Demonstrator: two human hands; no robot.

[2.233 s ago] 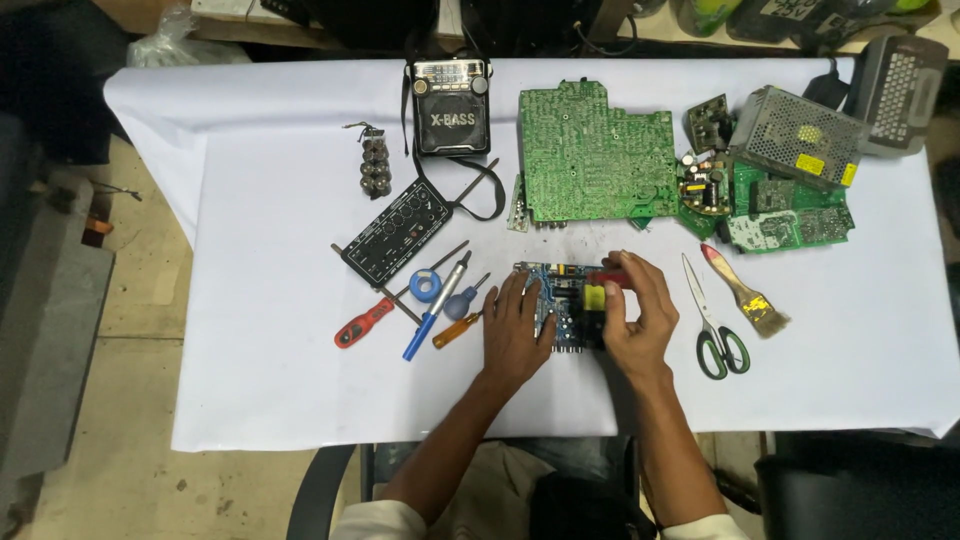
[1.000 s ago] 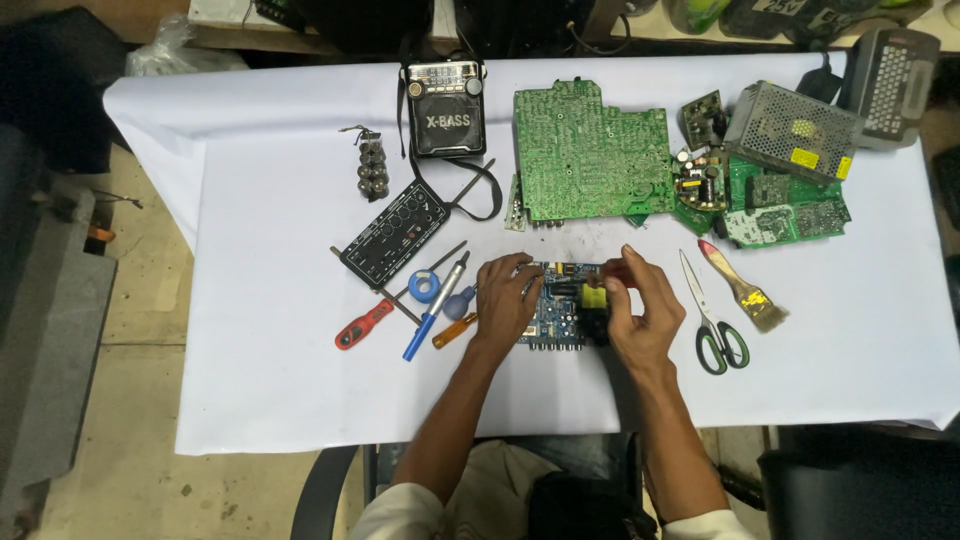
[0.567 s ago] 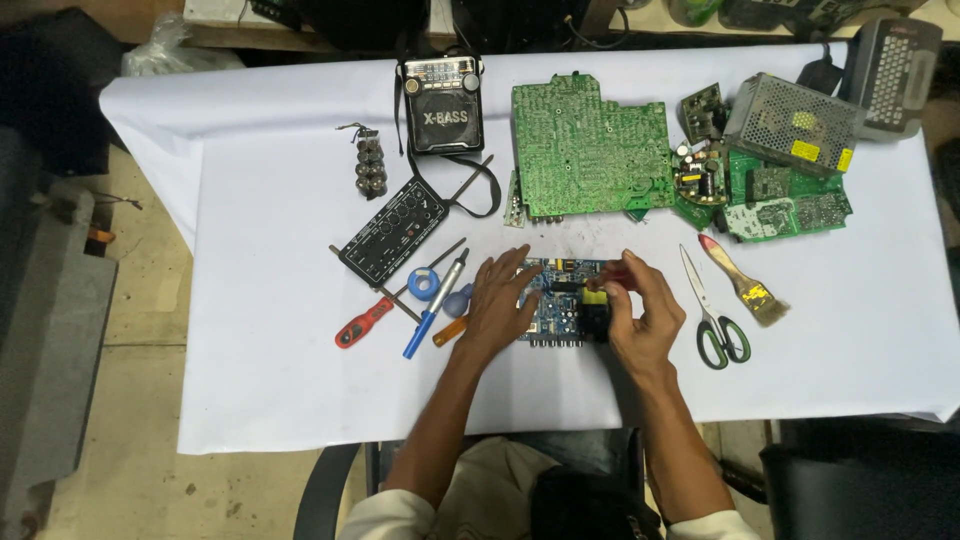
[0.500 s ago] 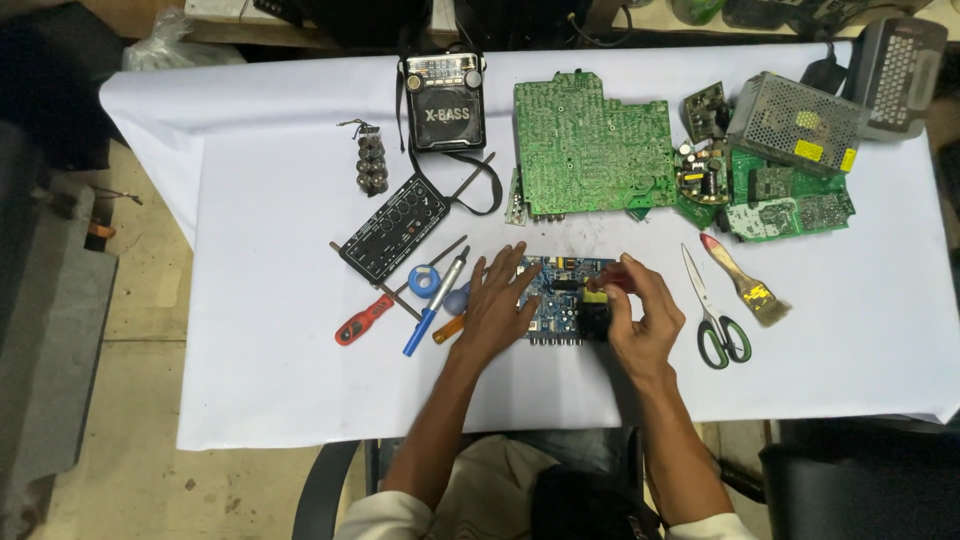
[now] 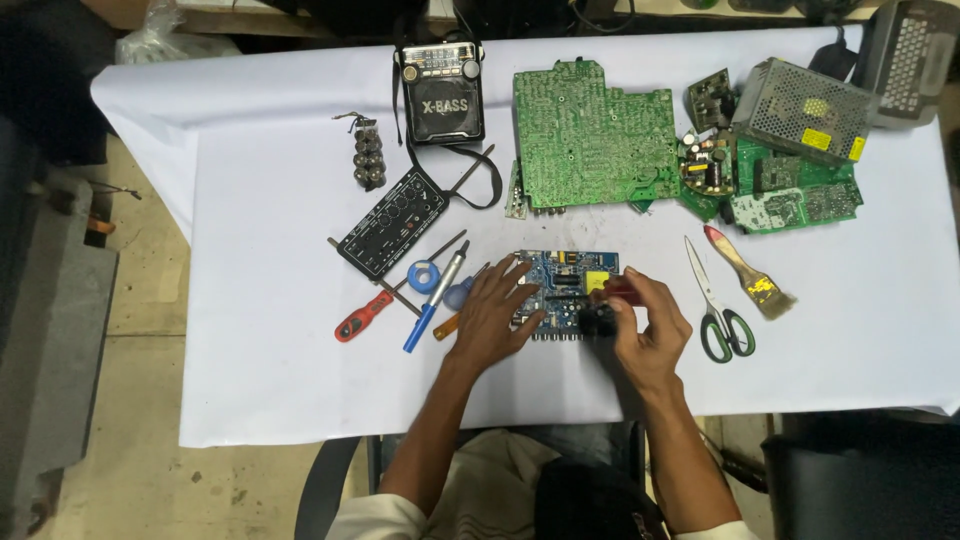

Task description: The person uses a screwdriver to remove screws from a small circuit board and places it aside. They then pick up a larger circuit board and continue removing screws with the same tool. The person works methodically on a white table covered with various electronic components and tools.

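A small blue circuit board [image 5: 568,283] with a yellow part lies on the white cloth in front of me. My left hand [image 5: 492,318] rests flat on the board's left side, fingers spread. My right hand [image 5: 648,325] grips a red-handled tool [image 5: 615,288] at the board's right edge, beside a black round component [image 5: 598,319]. The tool's tip is hidden by my fingers.
Left of the board lie a red screwdriver [image 5: 362,315], a blue-handled tool [image 5: 436,297], a tape roll [image 5: 423,276] and a black panel [image 5: 391,222]. Green-handled scissors [image 5: 716,305] and a brush [image 5: 750,274] lie right. A radio [image 5: 441,94], large green boards [image 5: 592,135] and a metal-cage unit [image 5: 808,97] sit behind.
My left hand has opened out and slid a little left on the blue board. My right hand stays at the board's right edge with the red tool.
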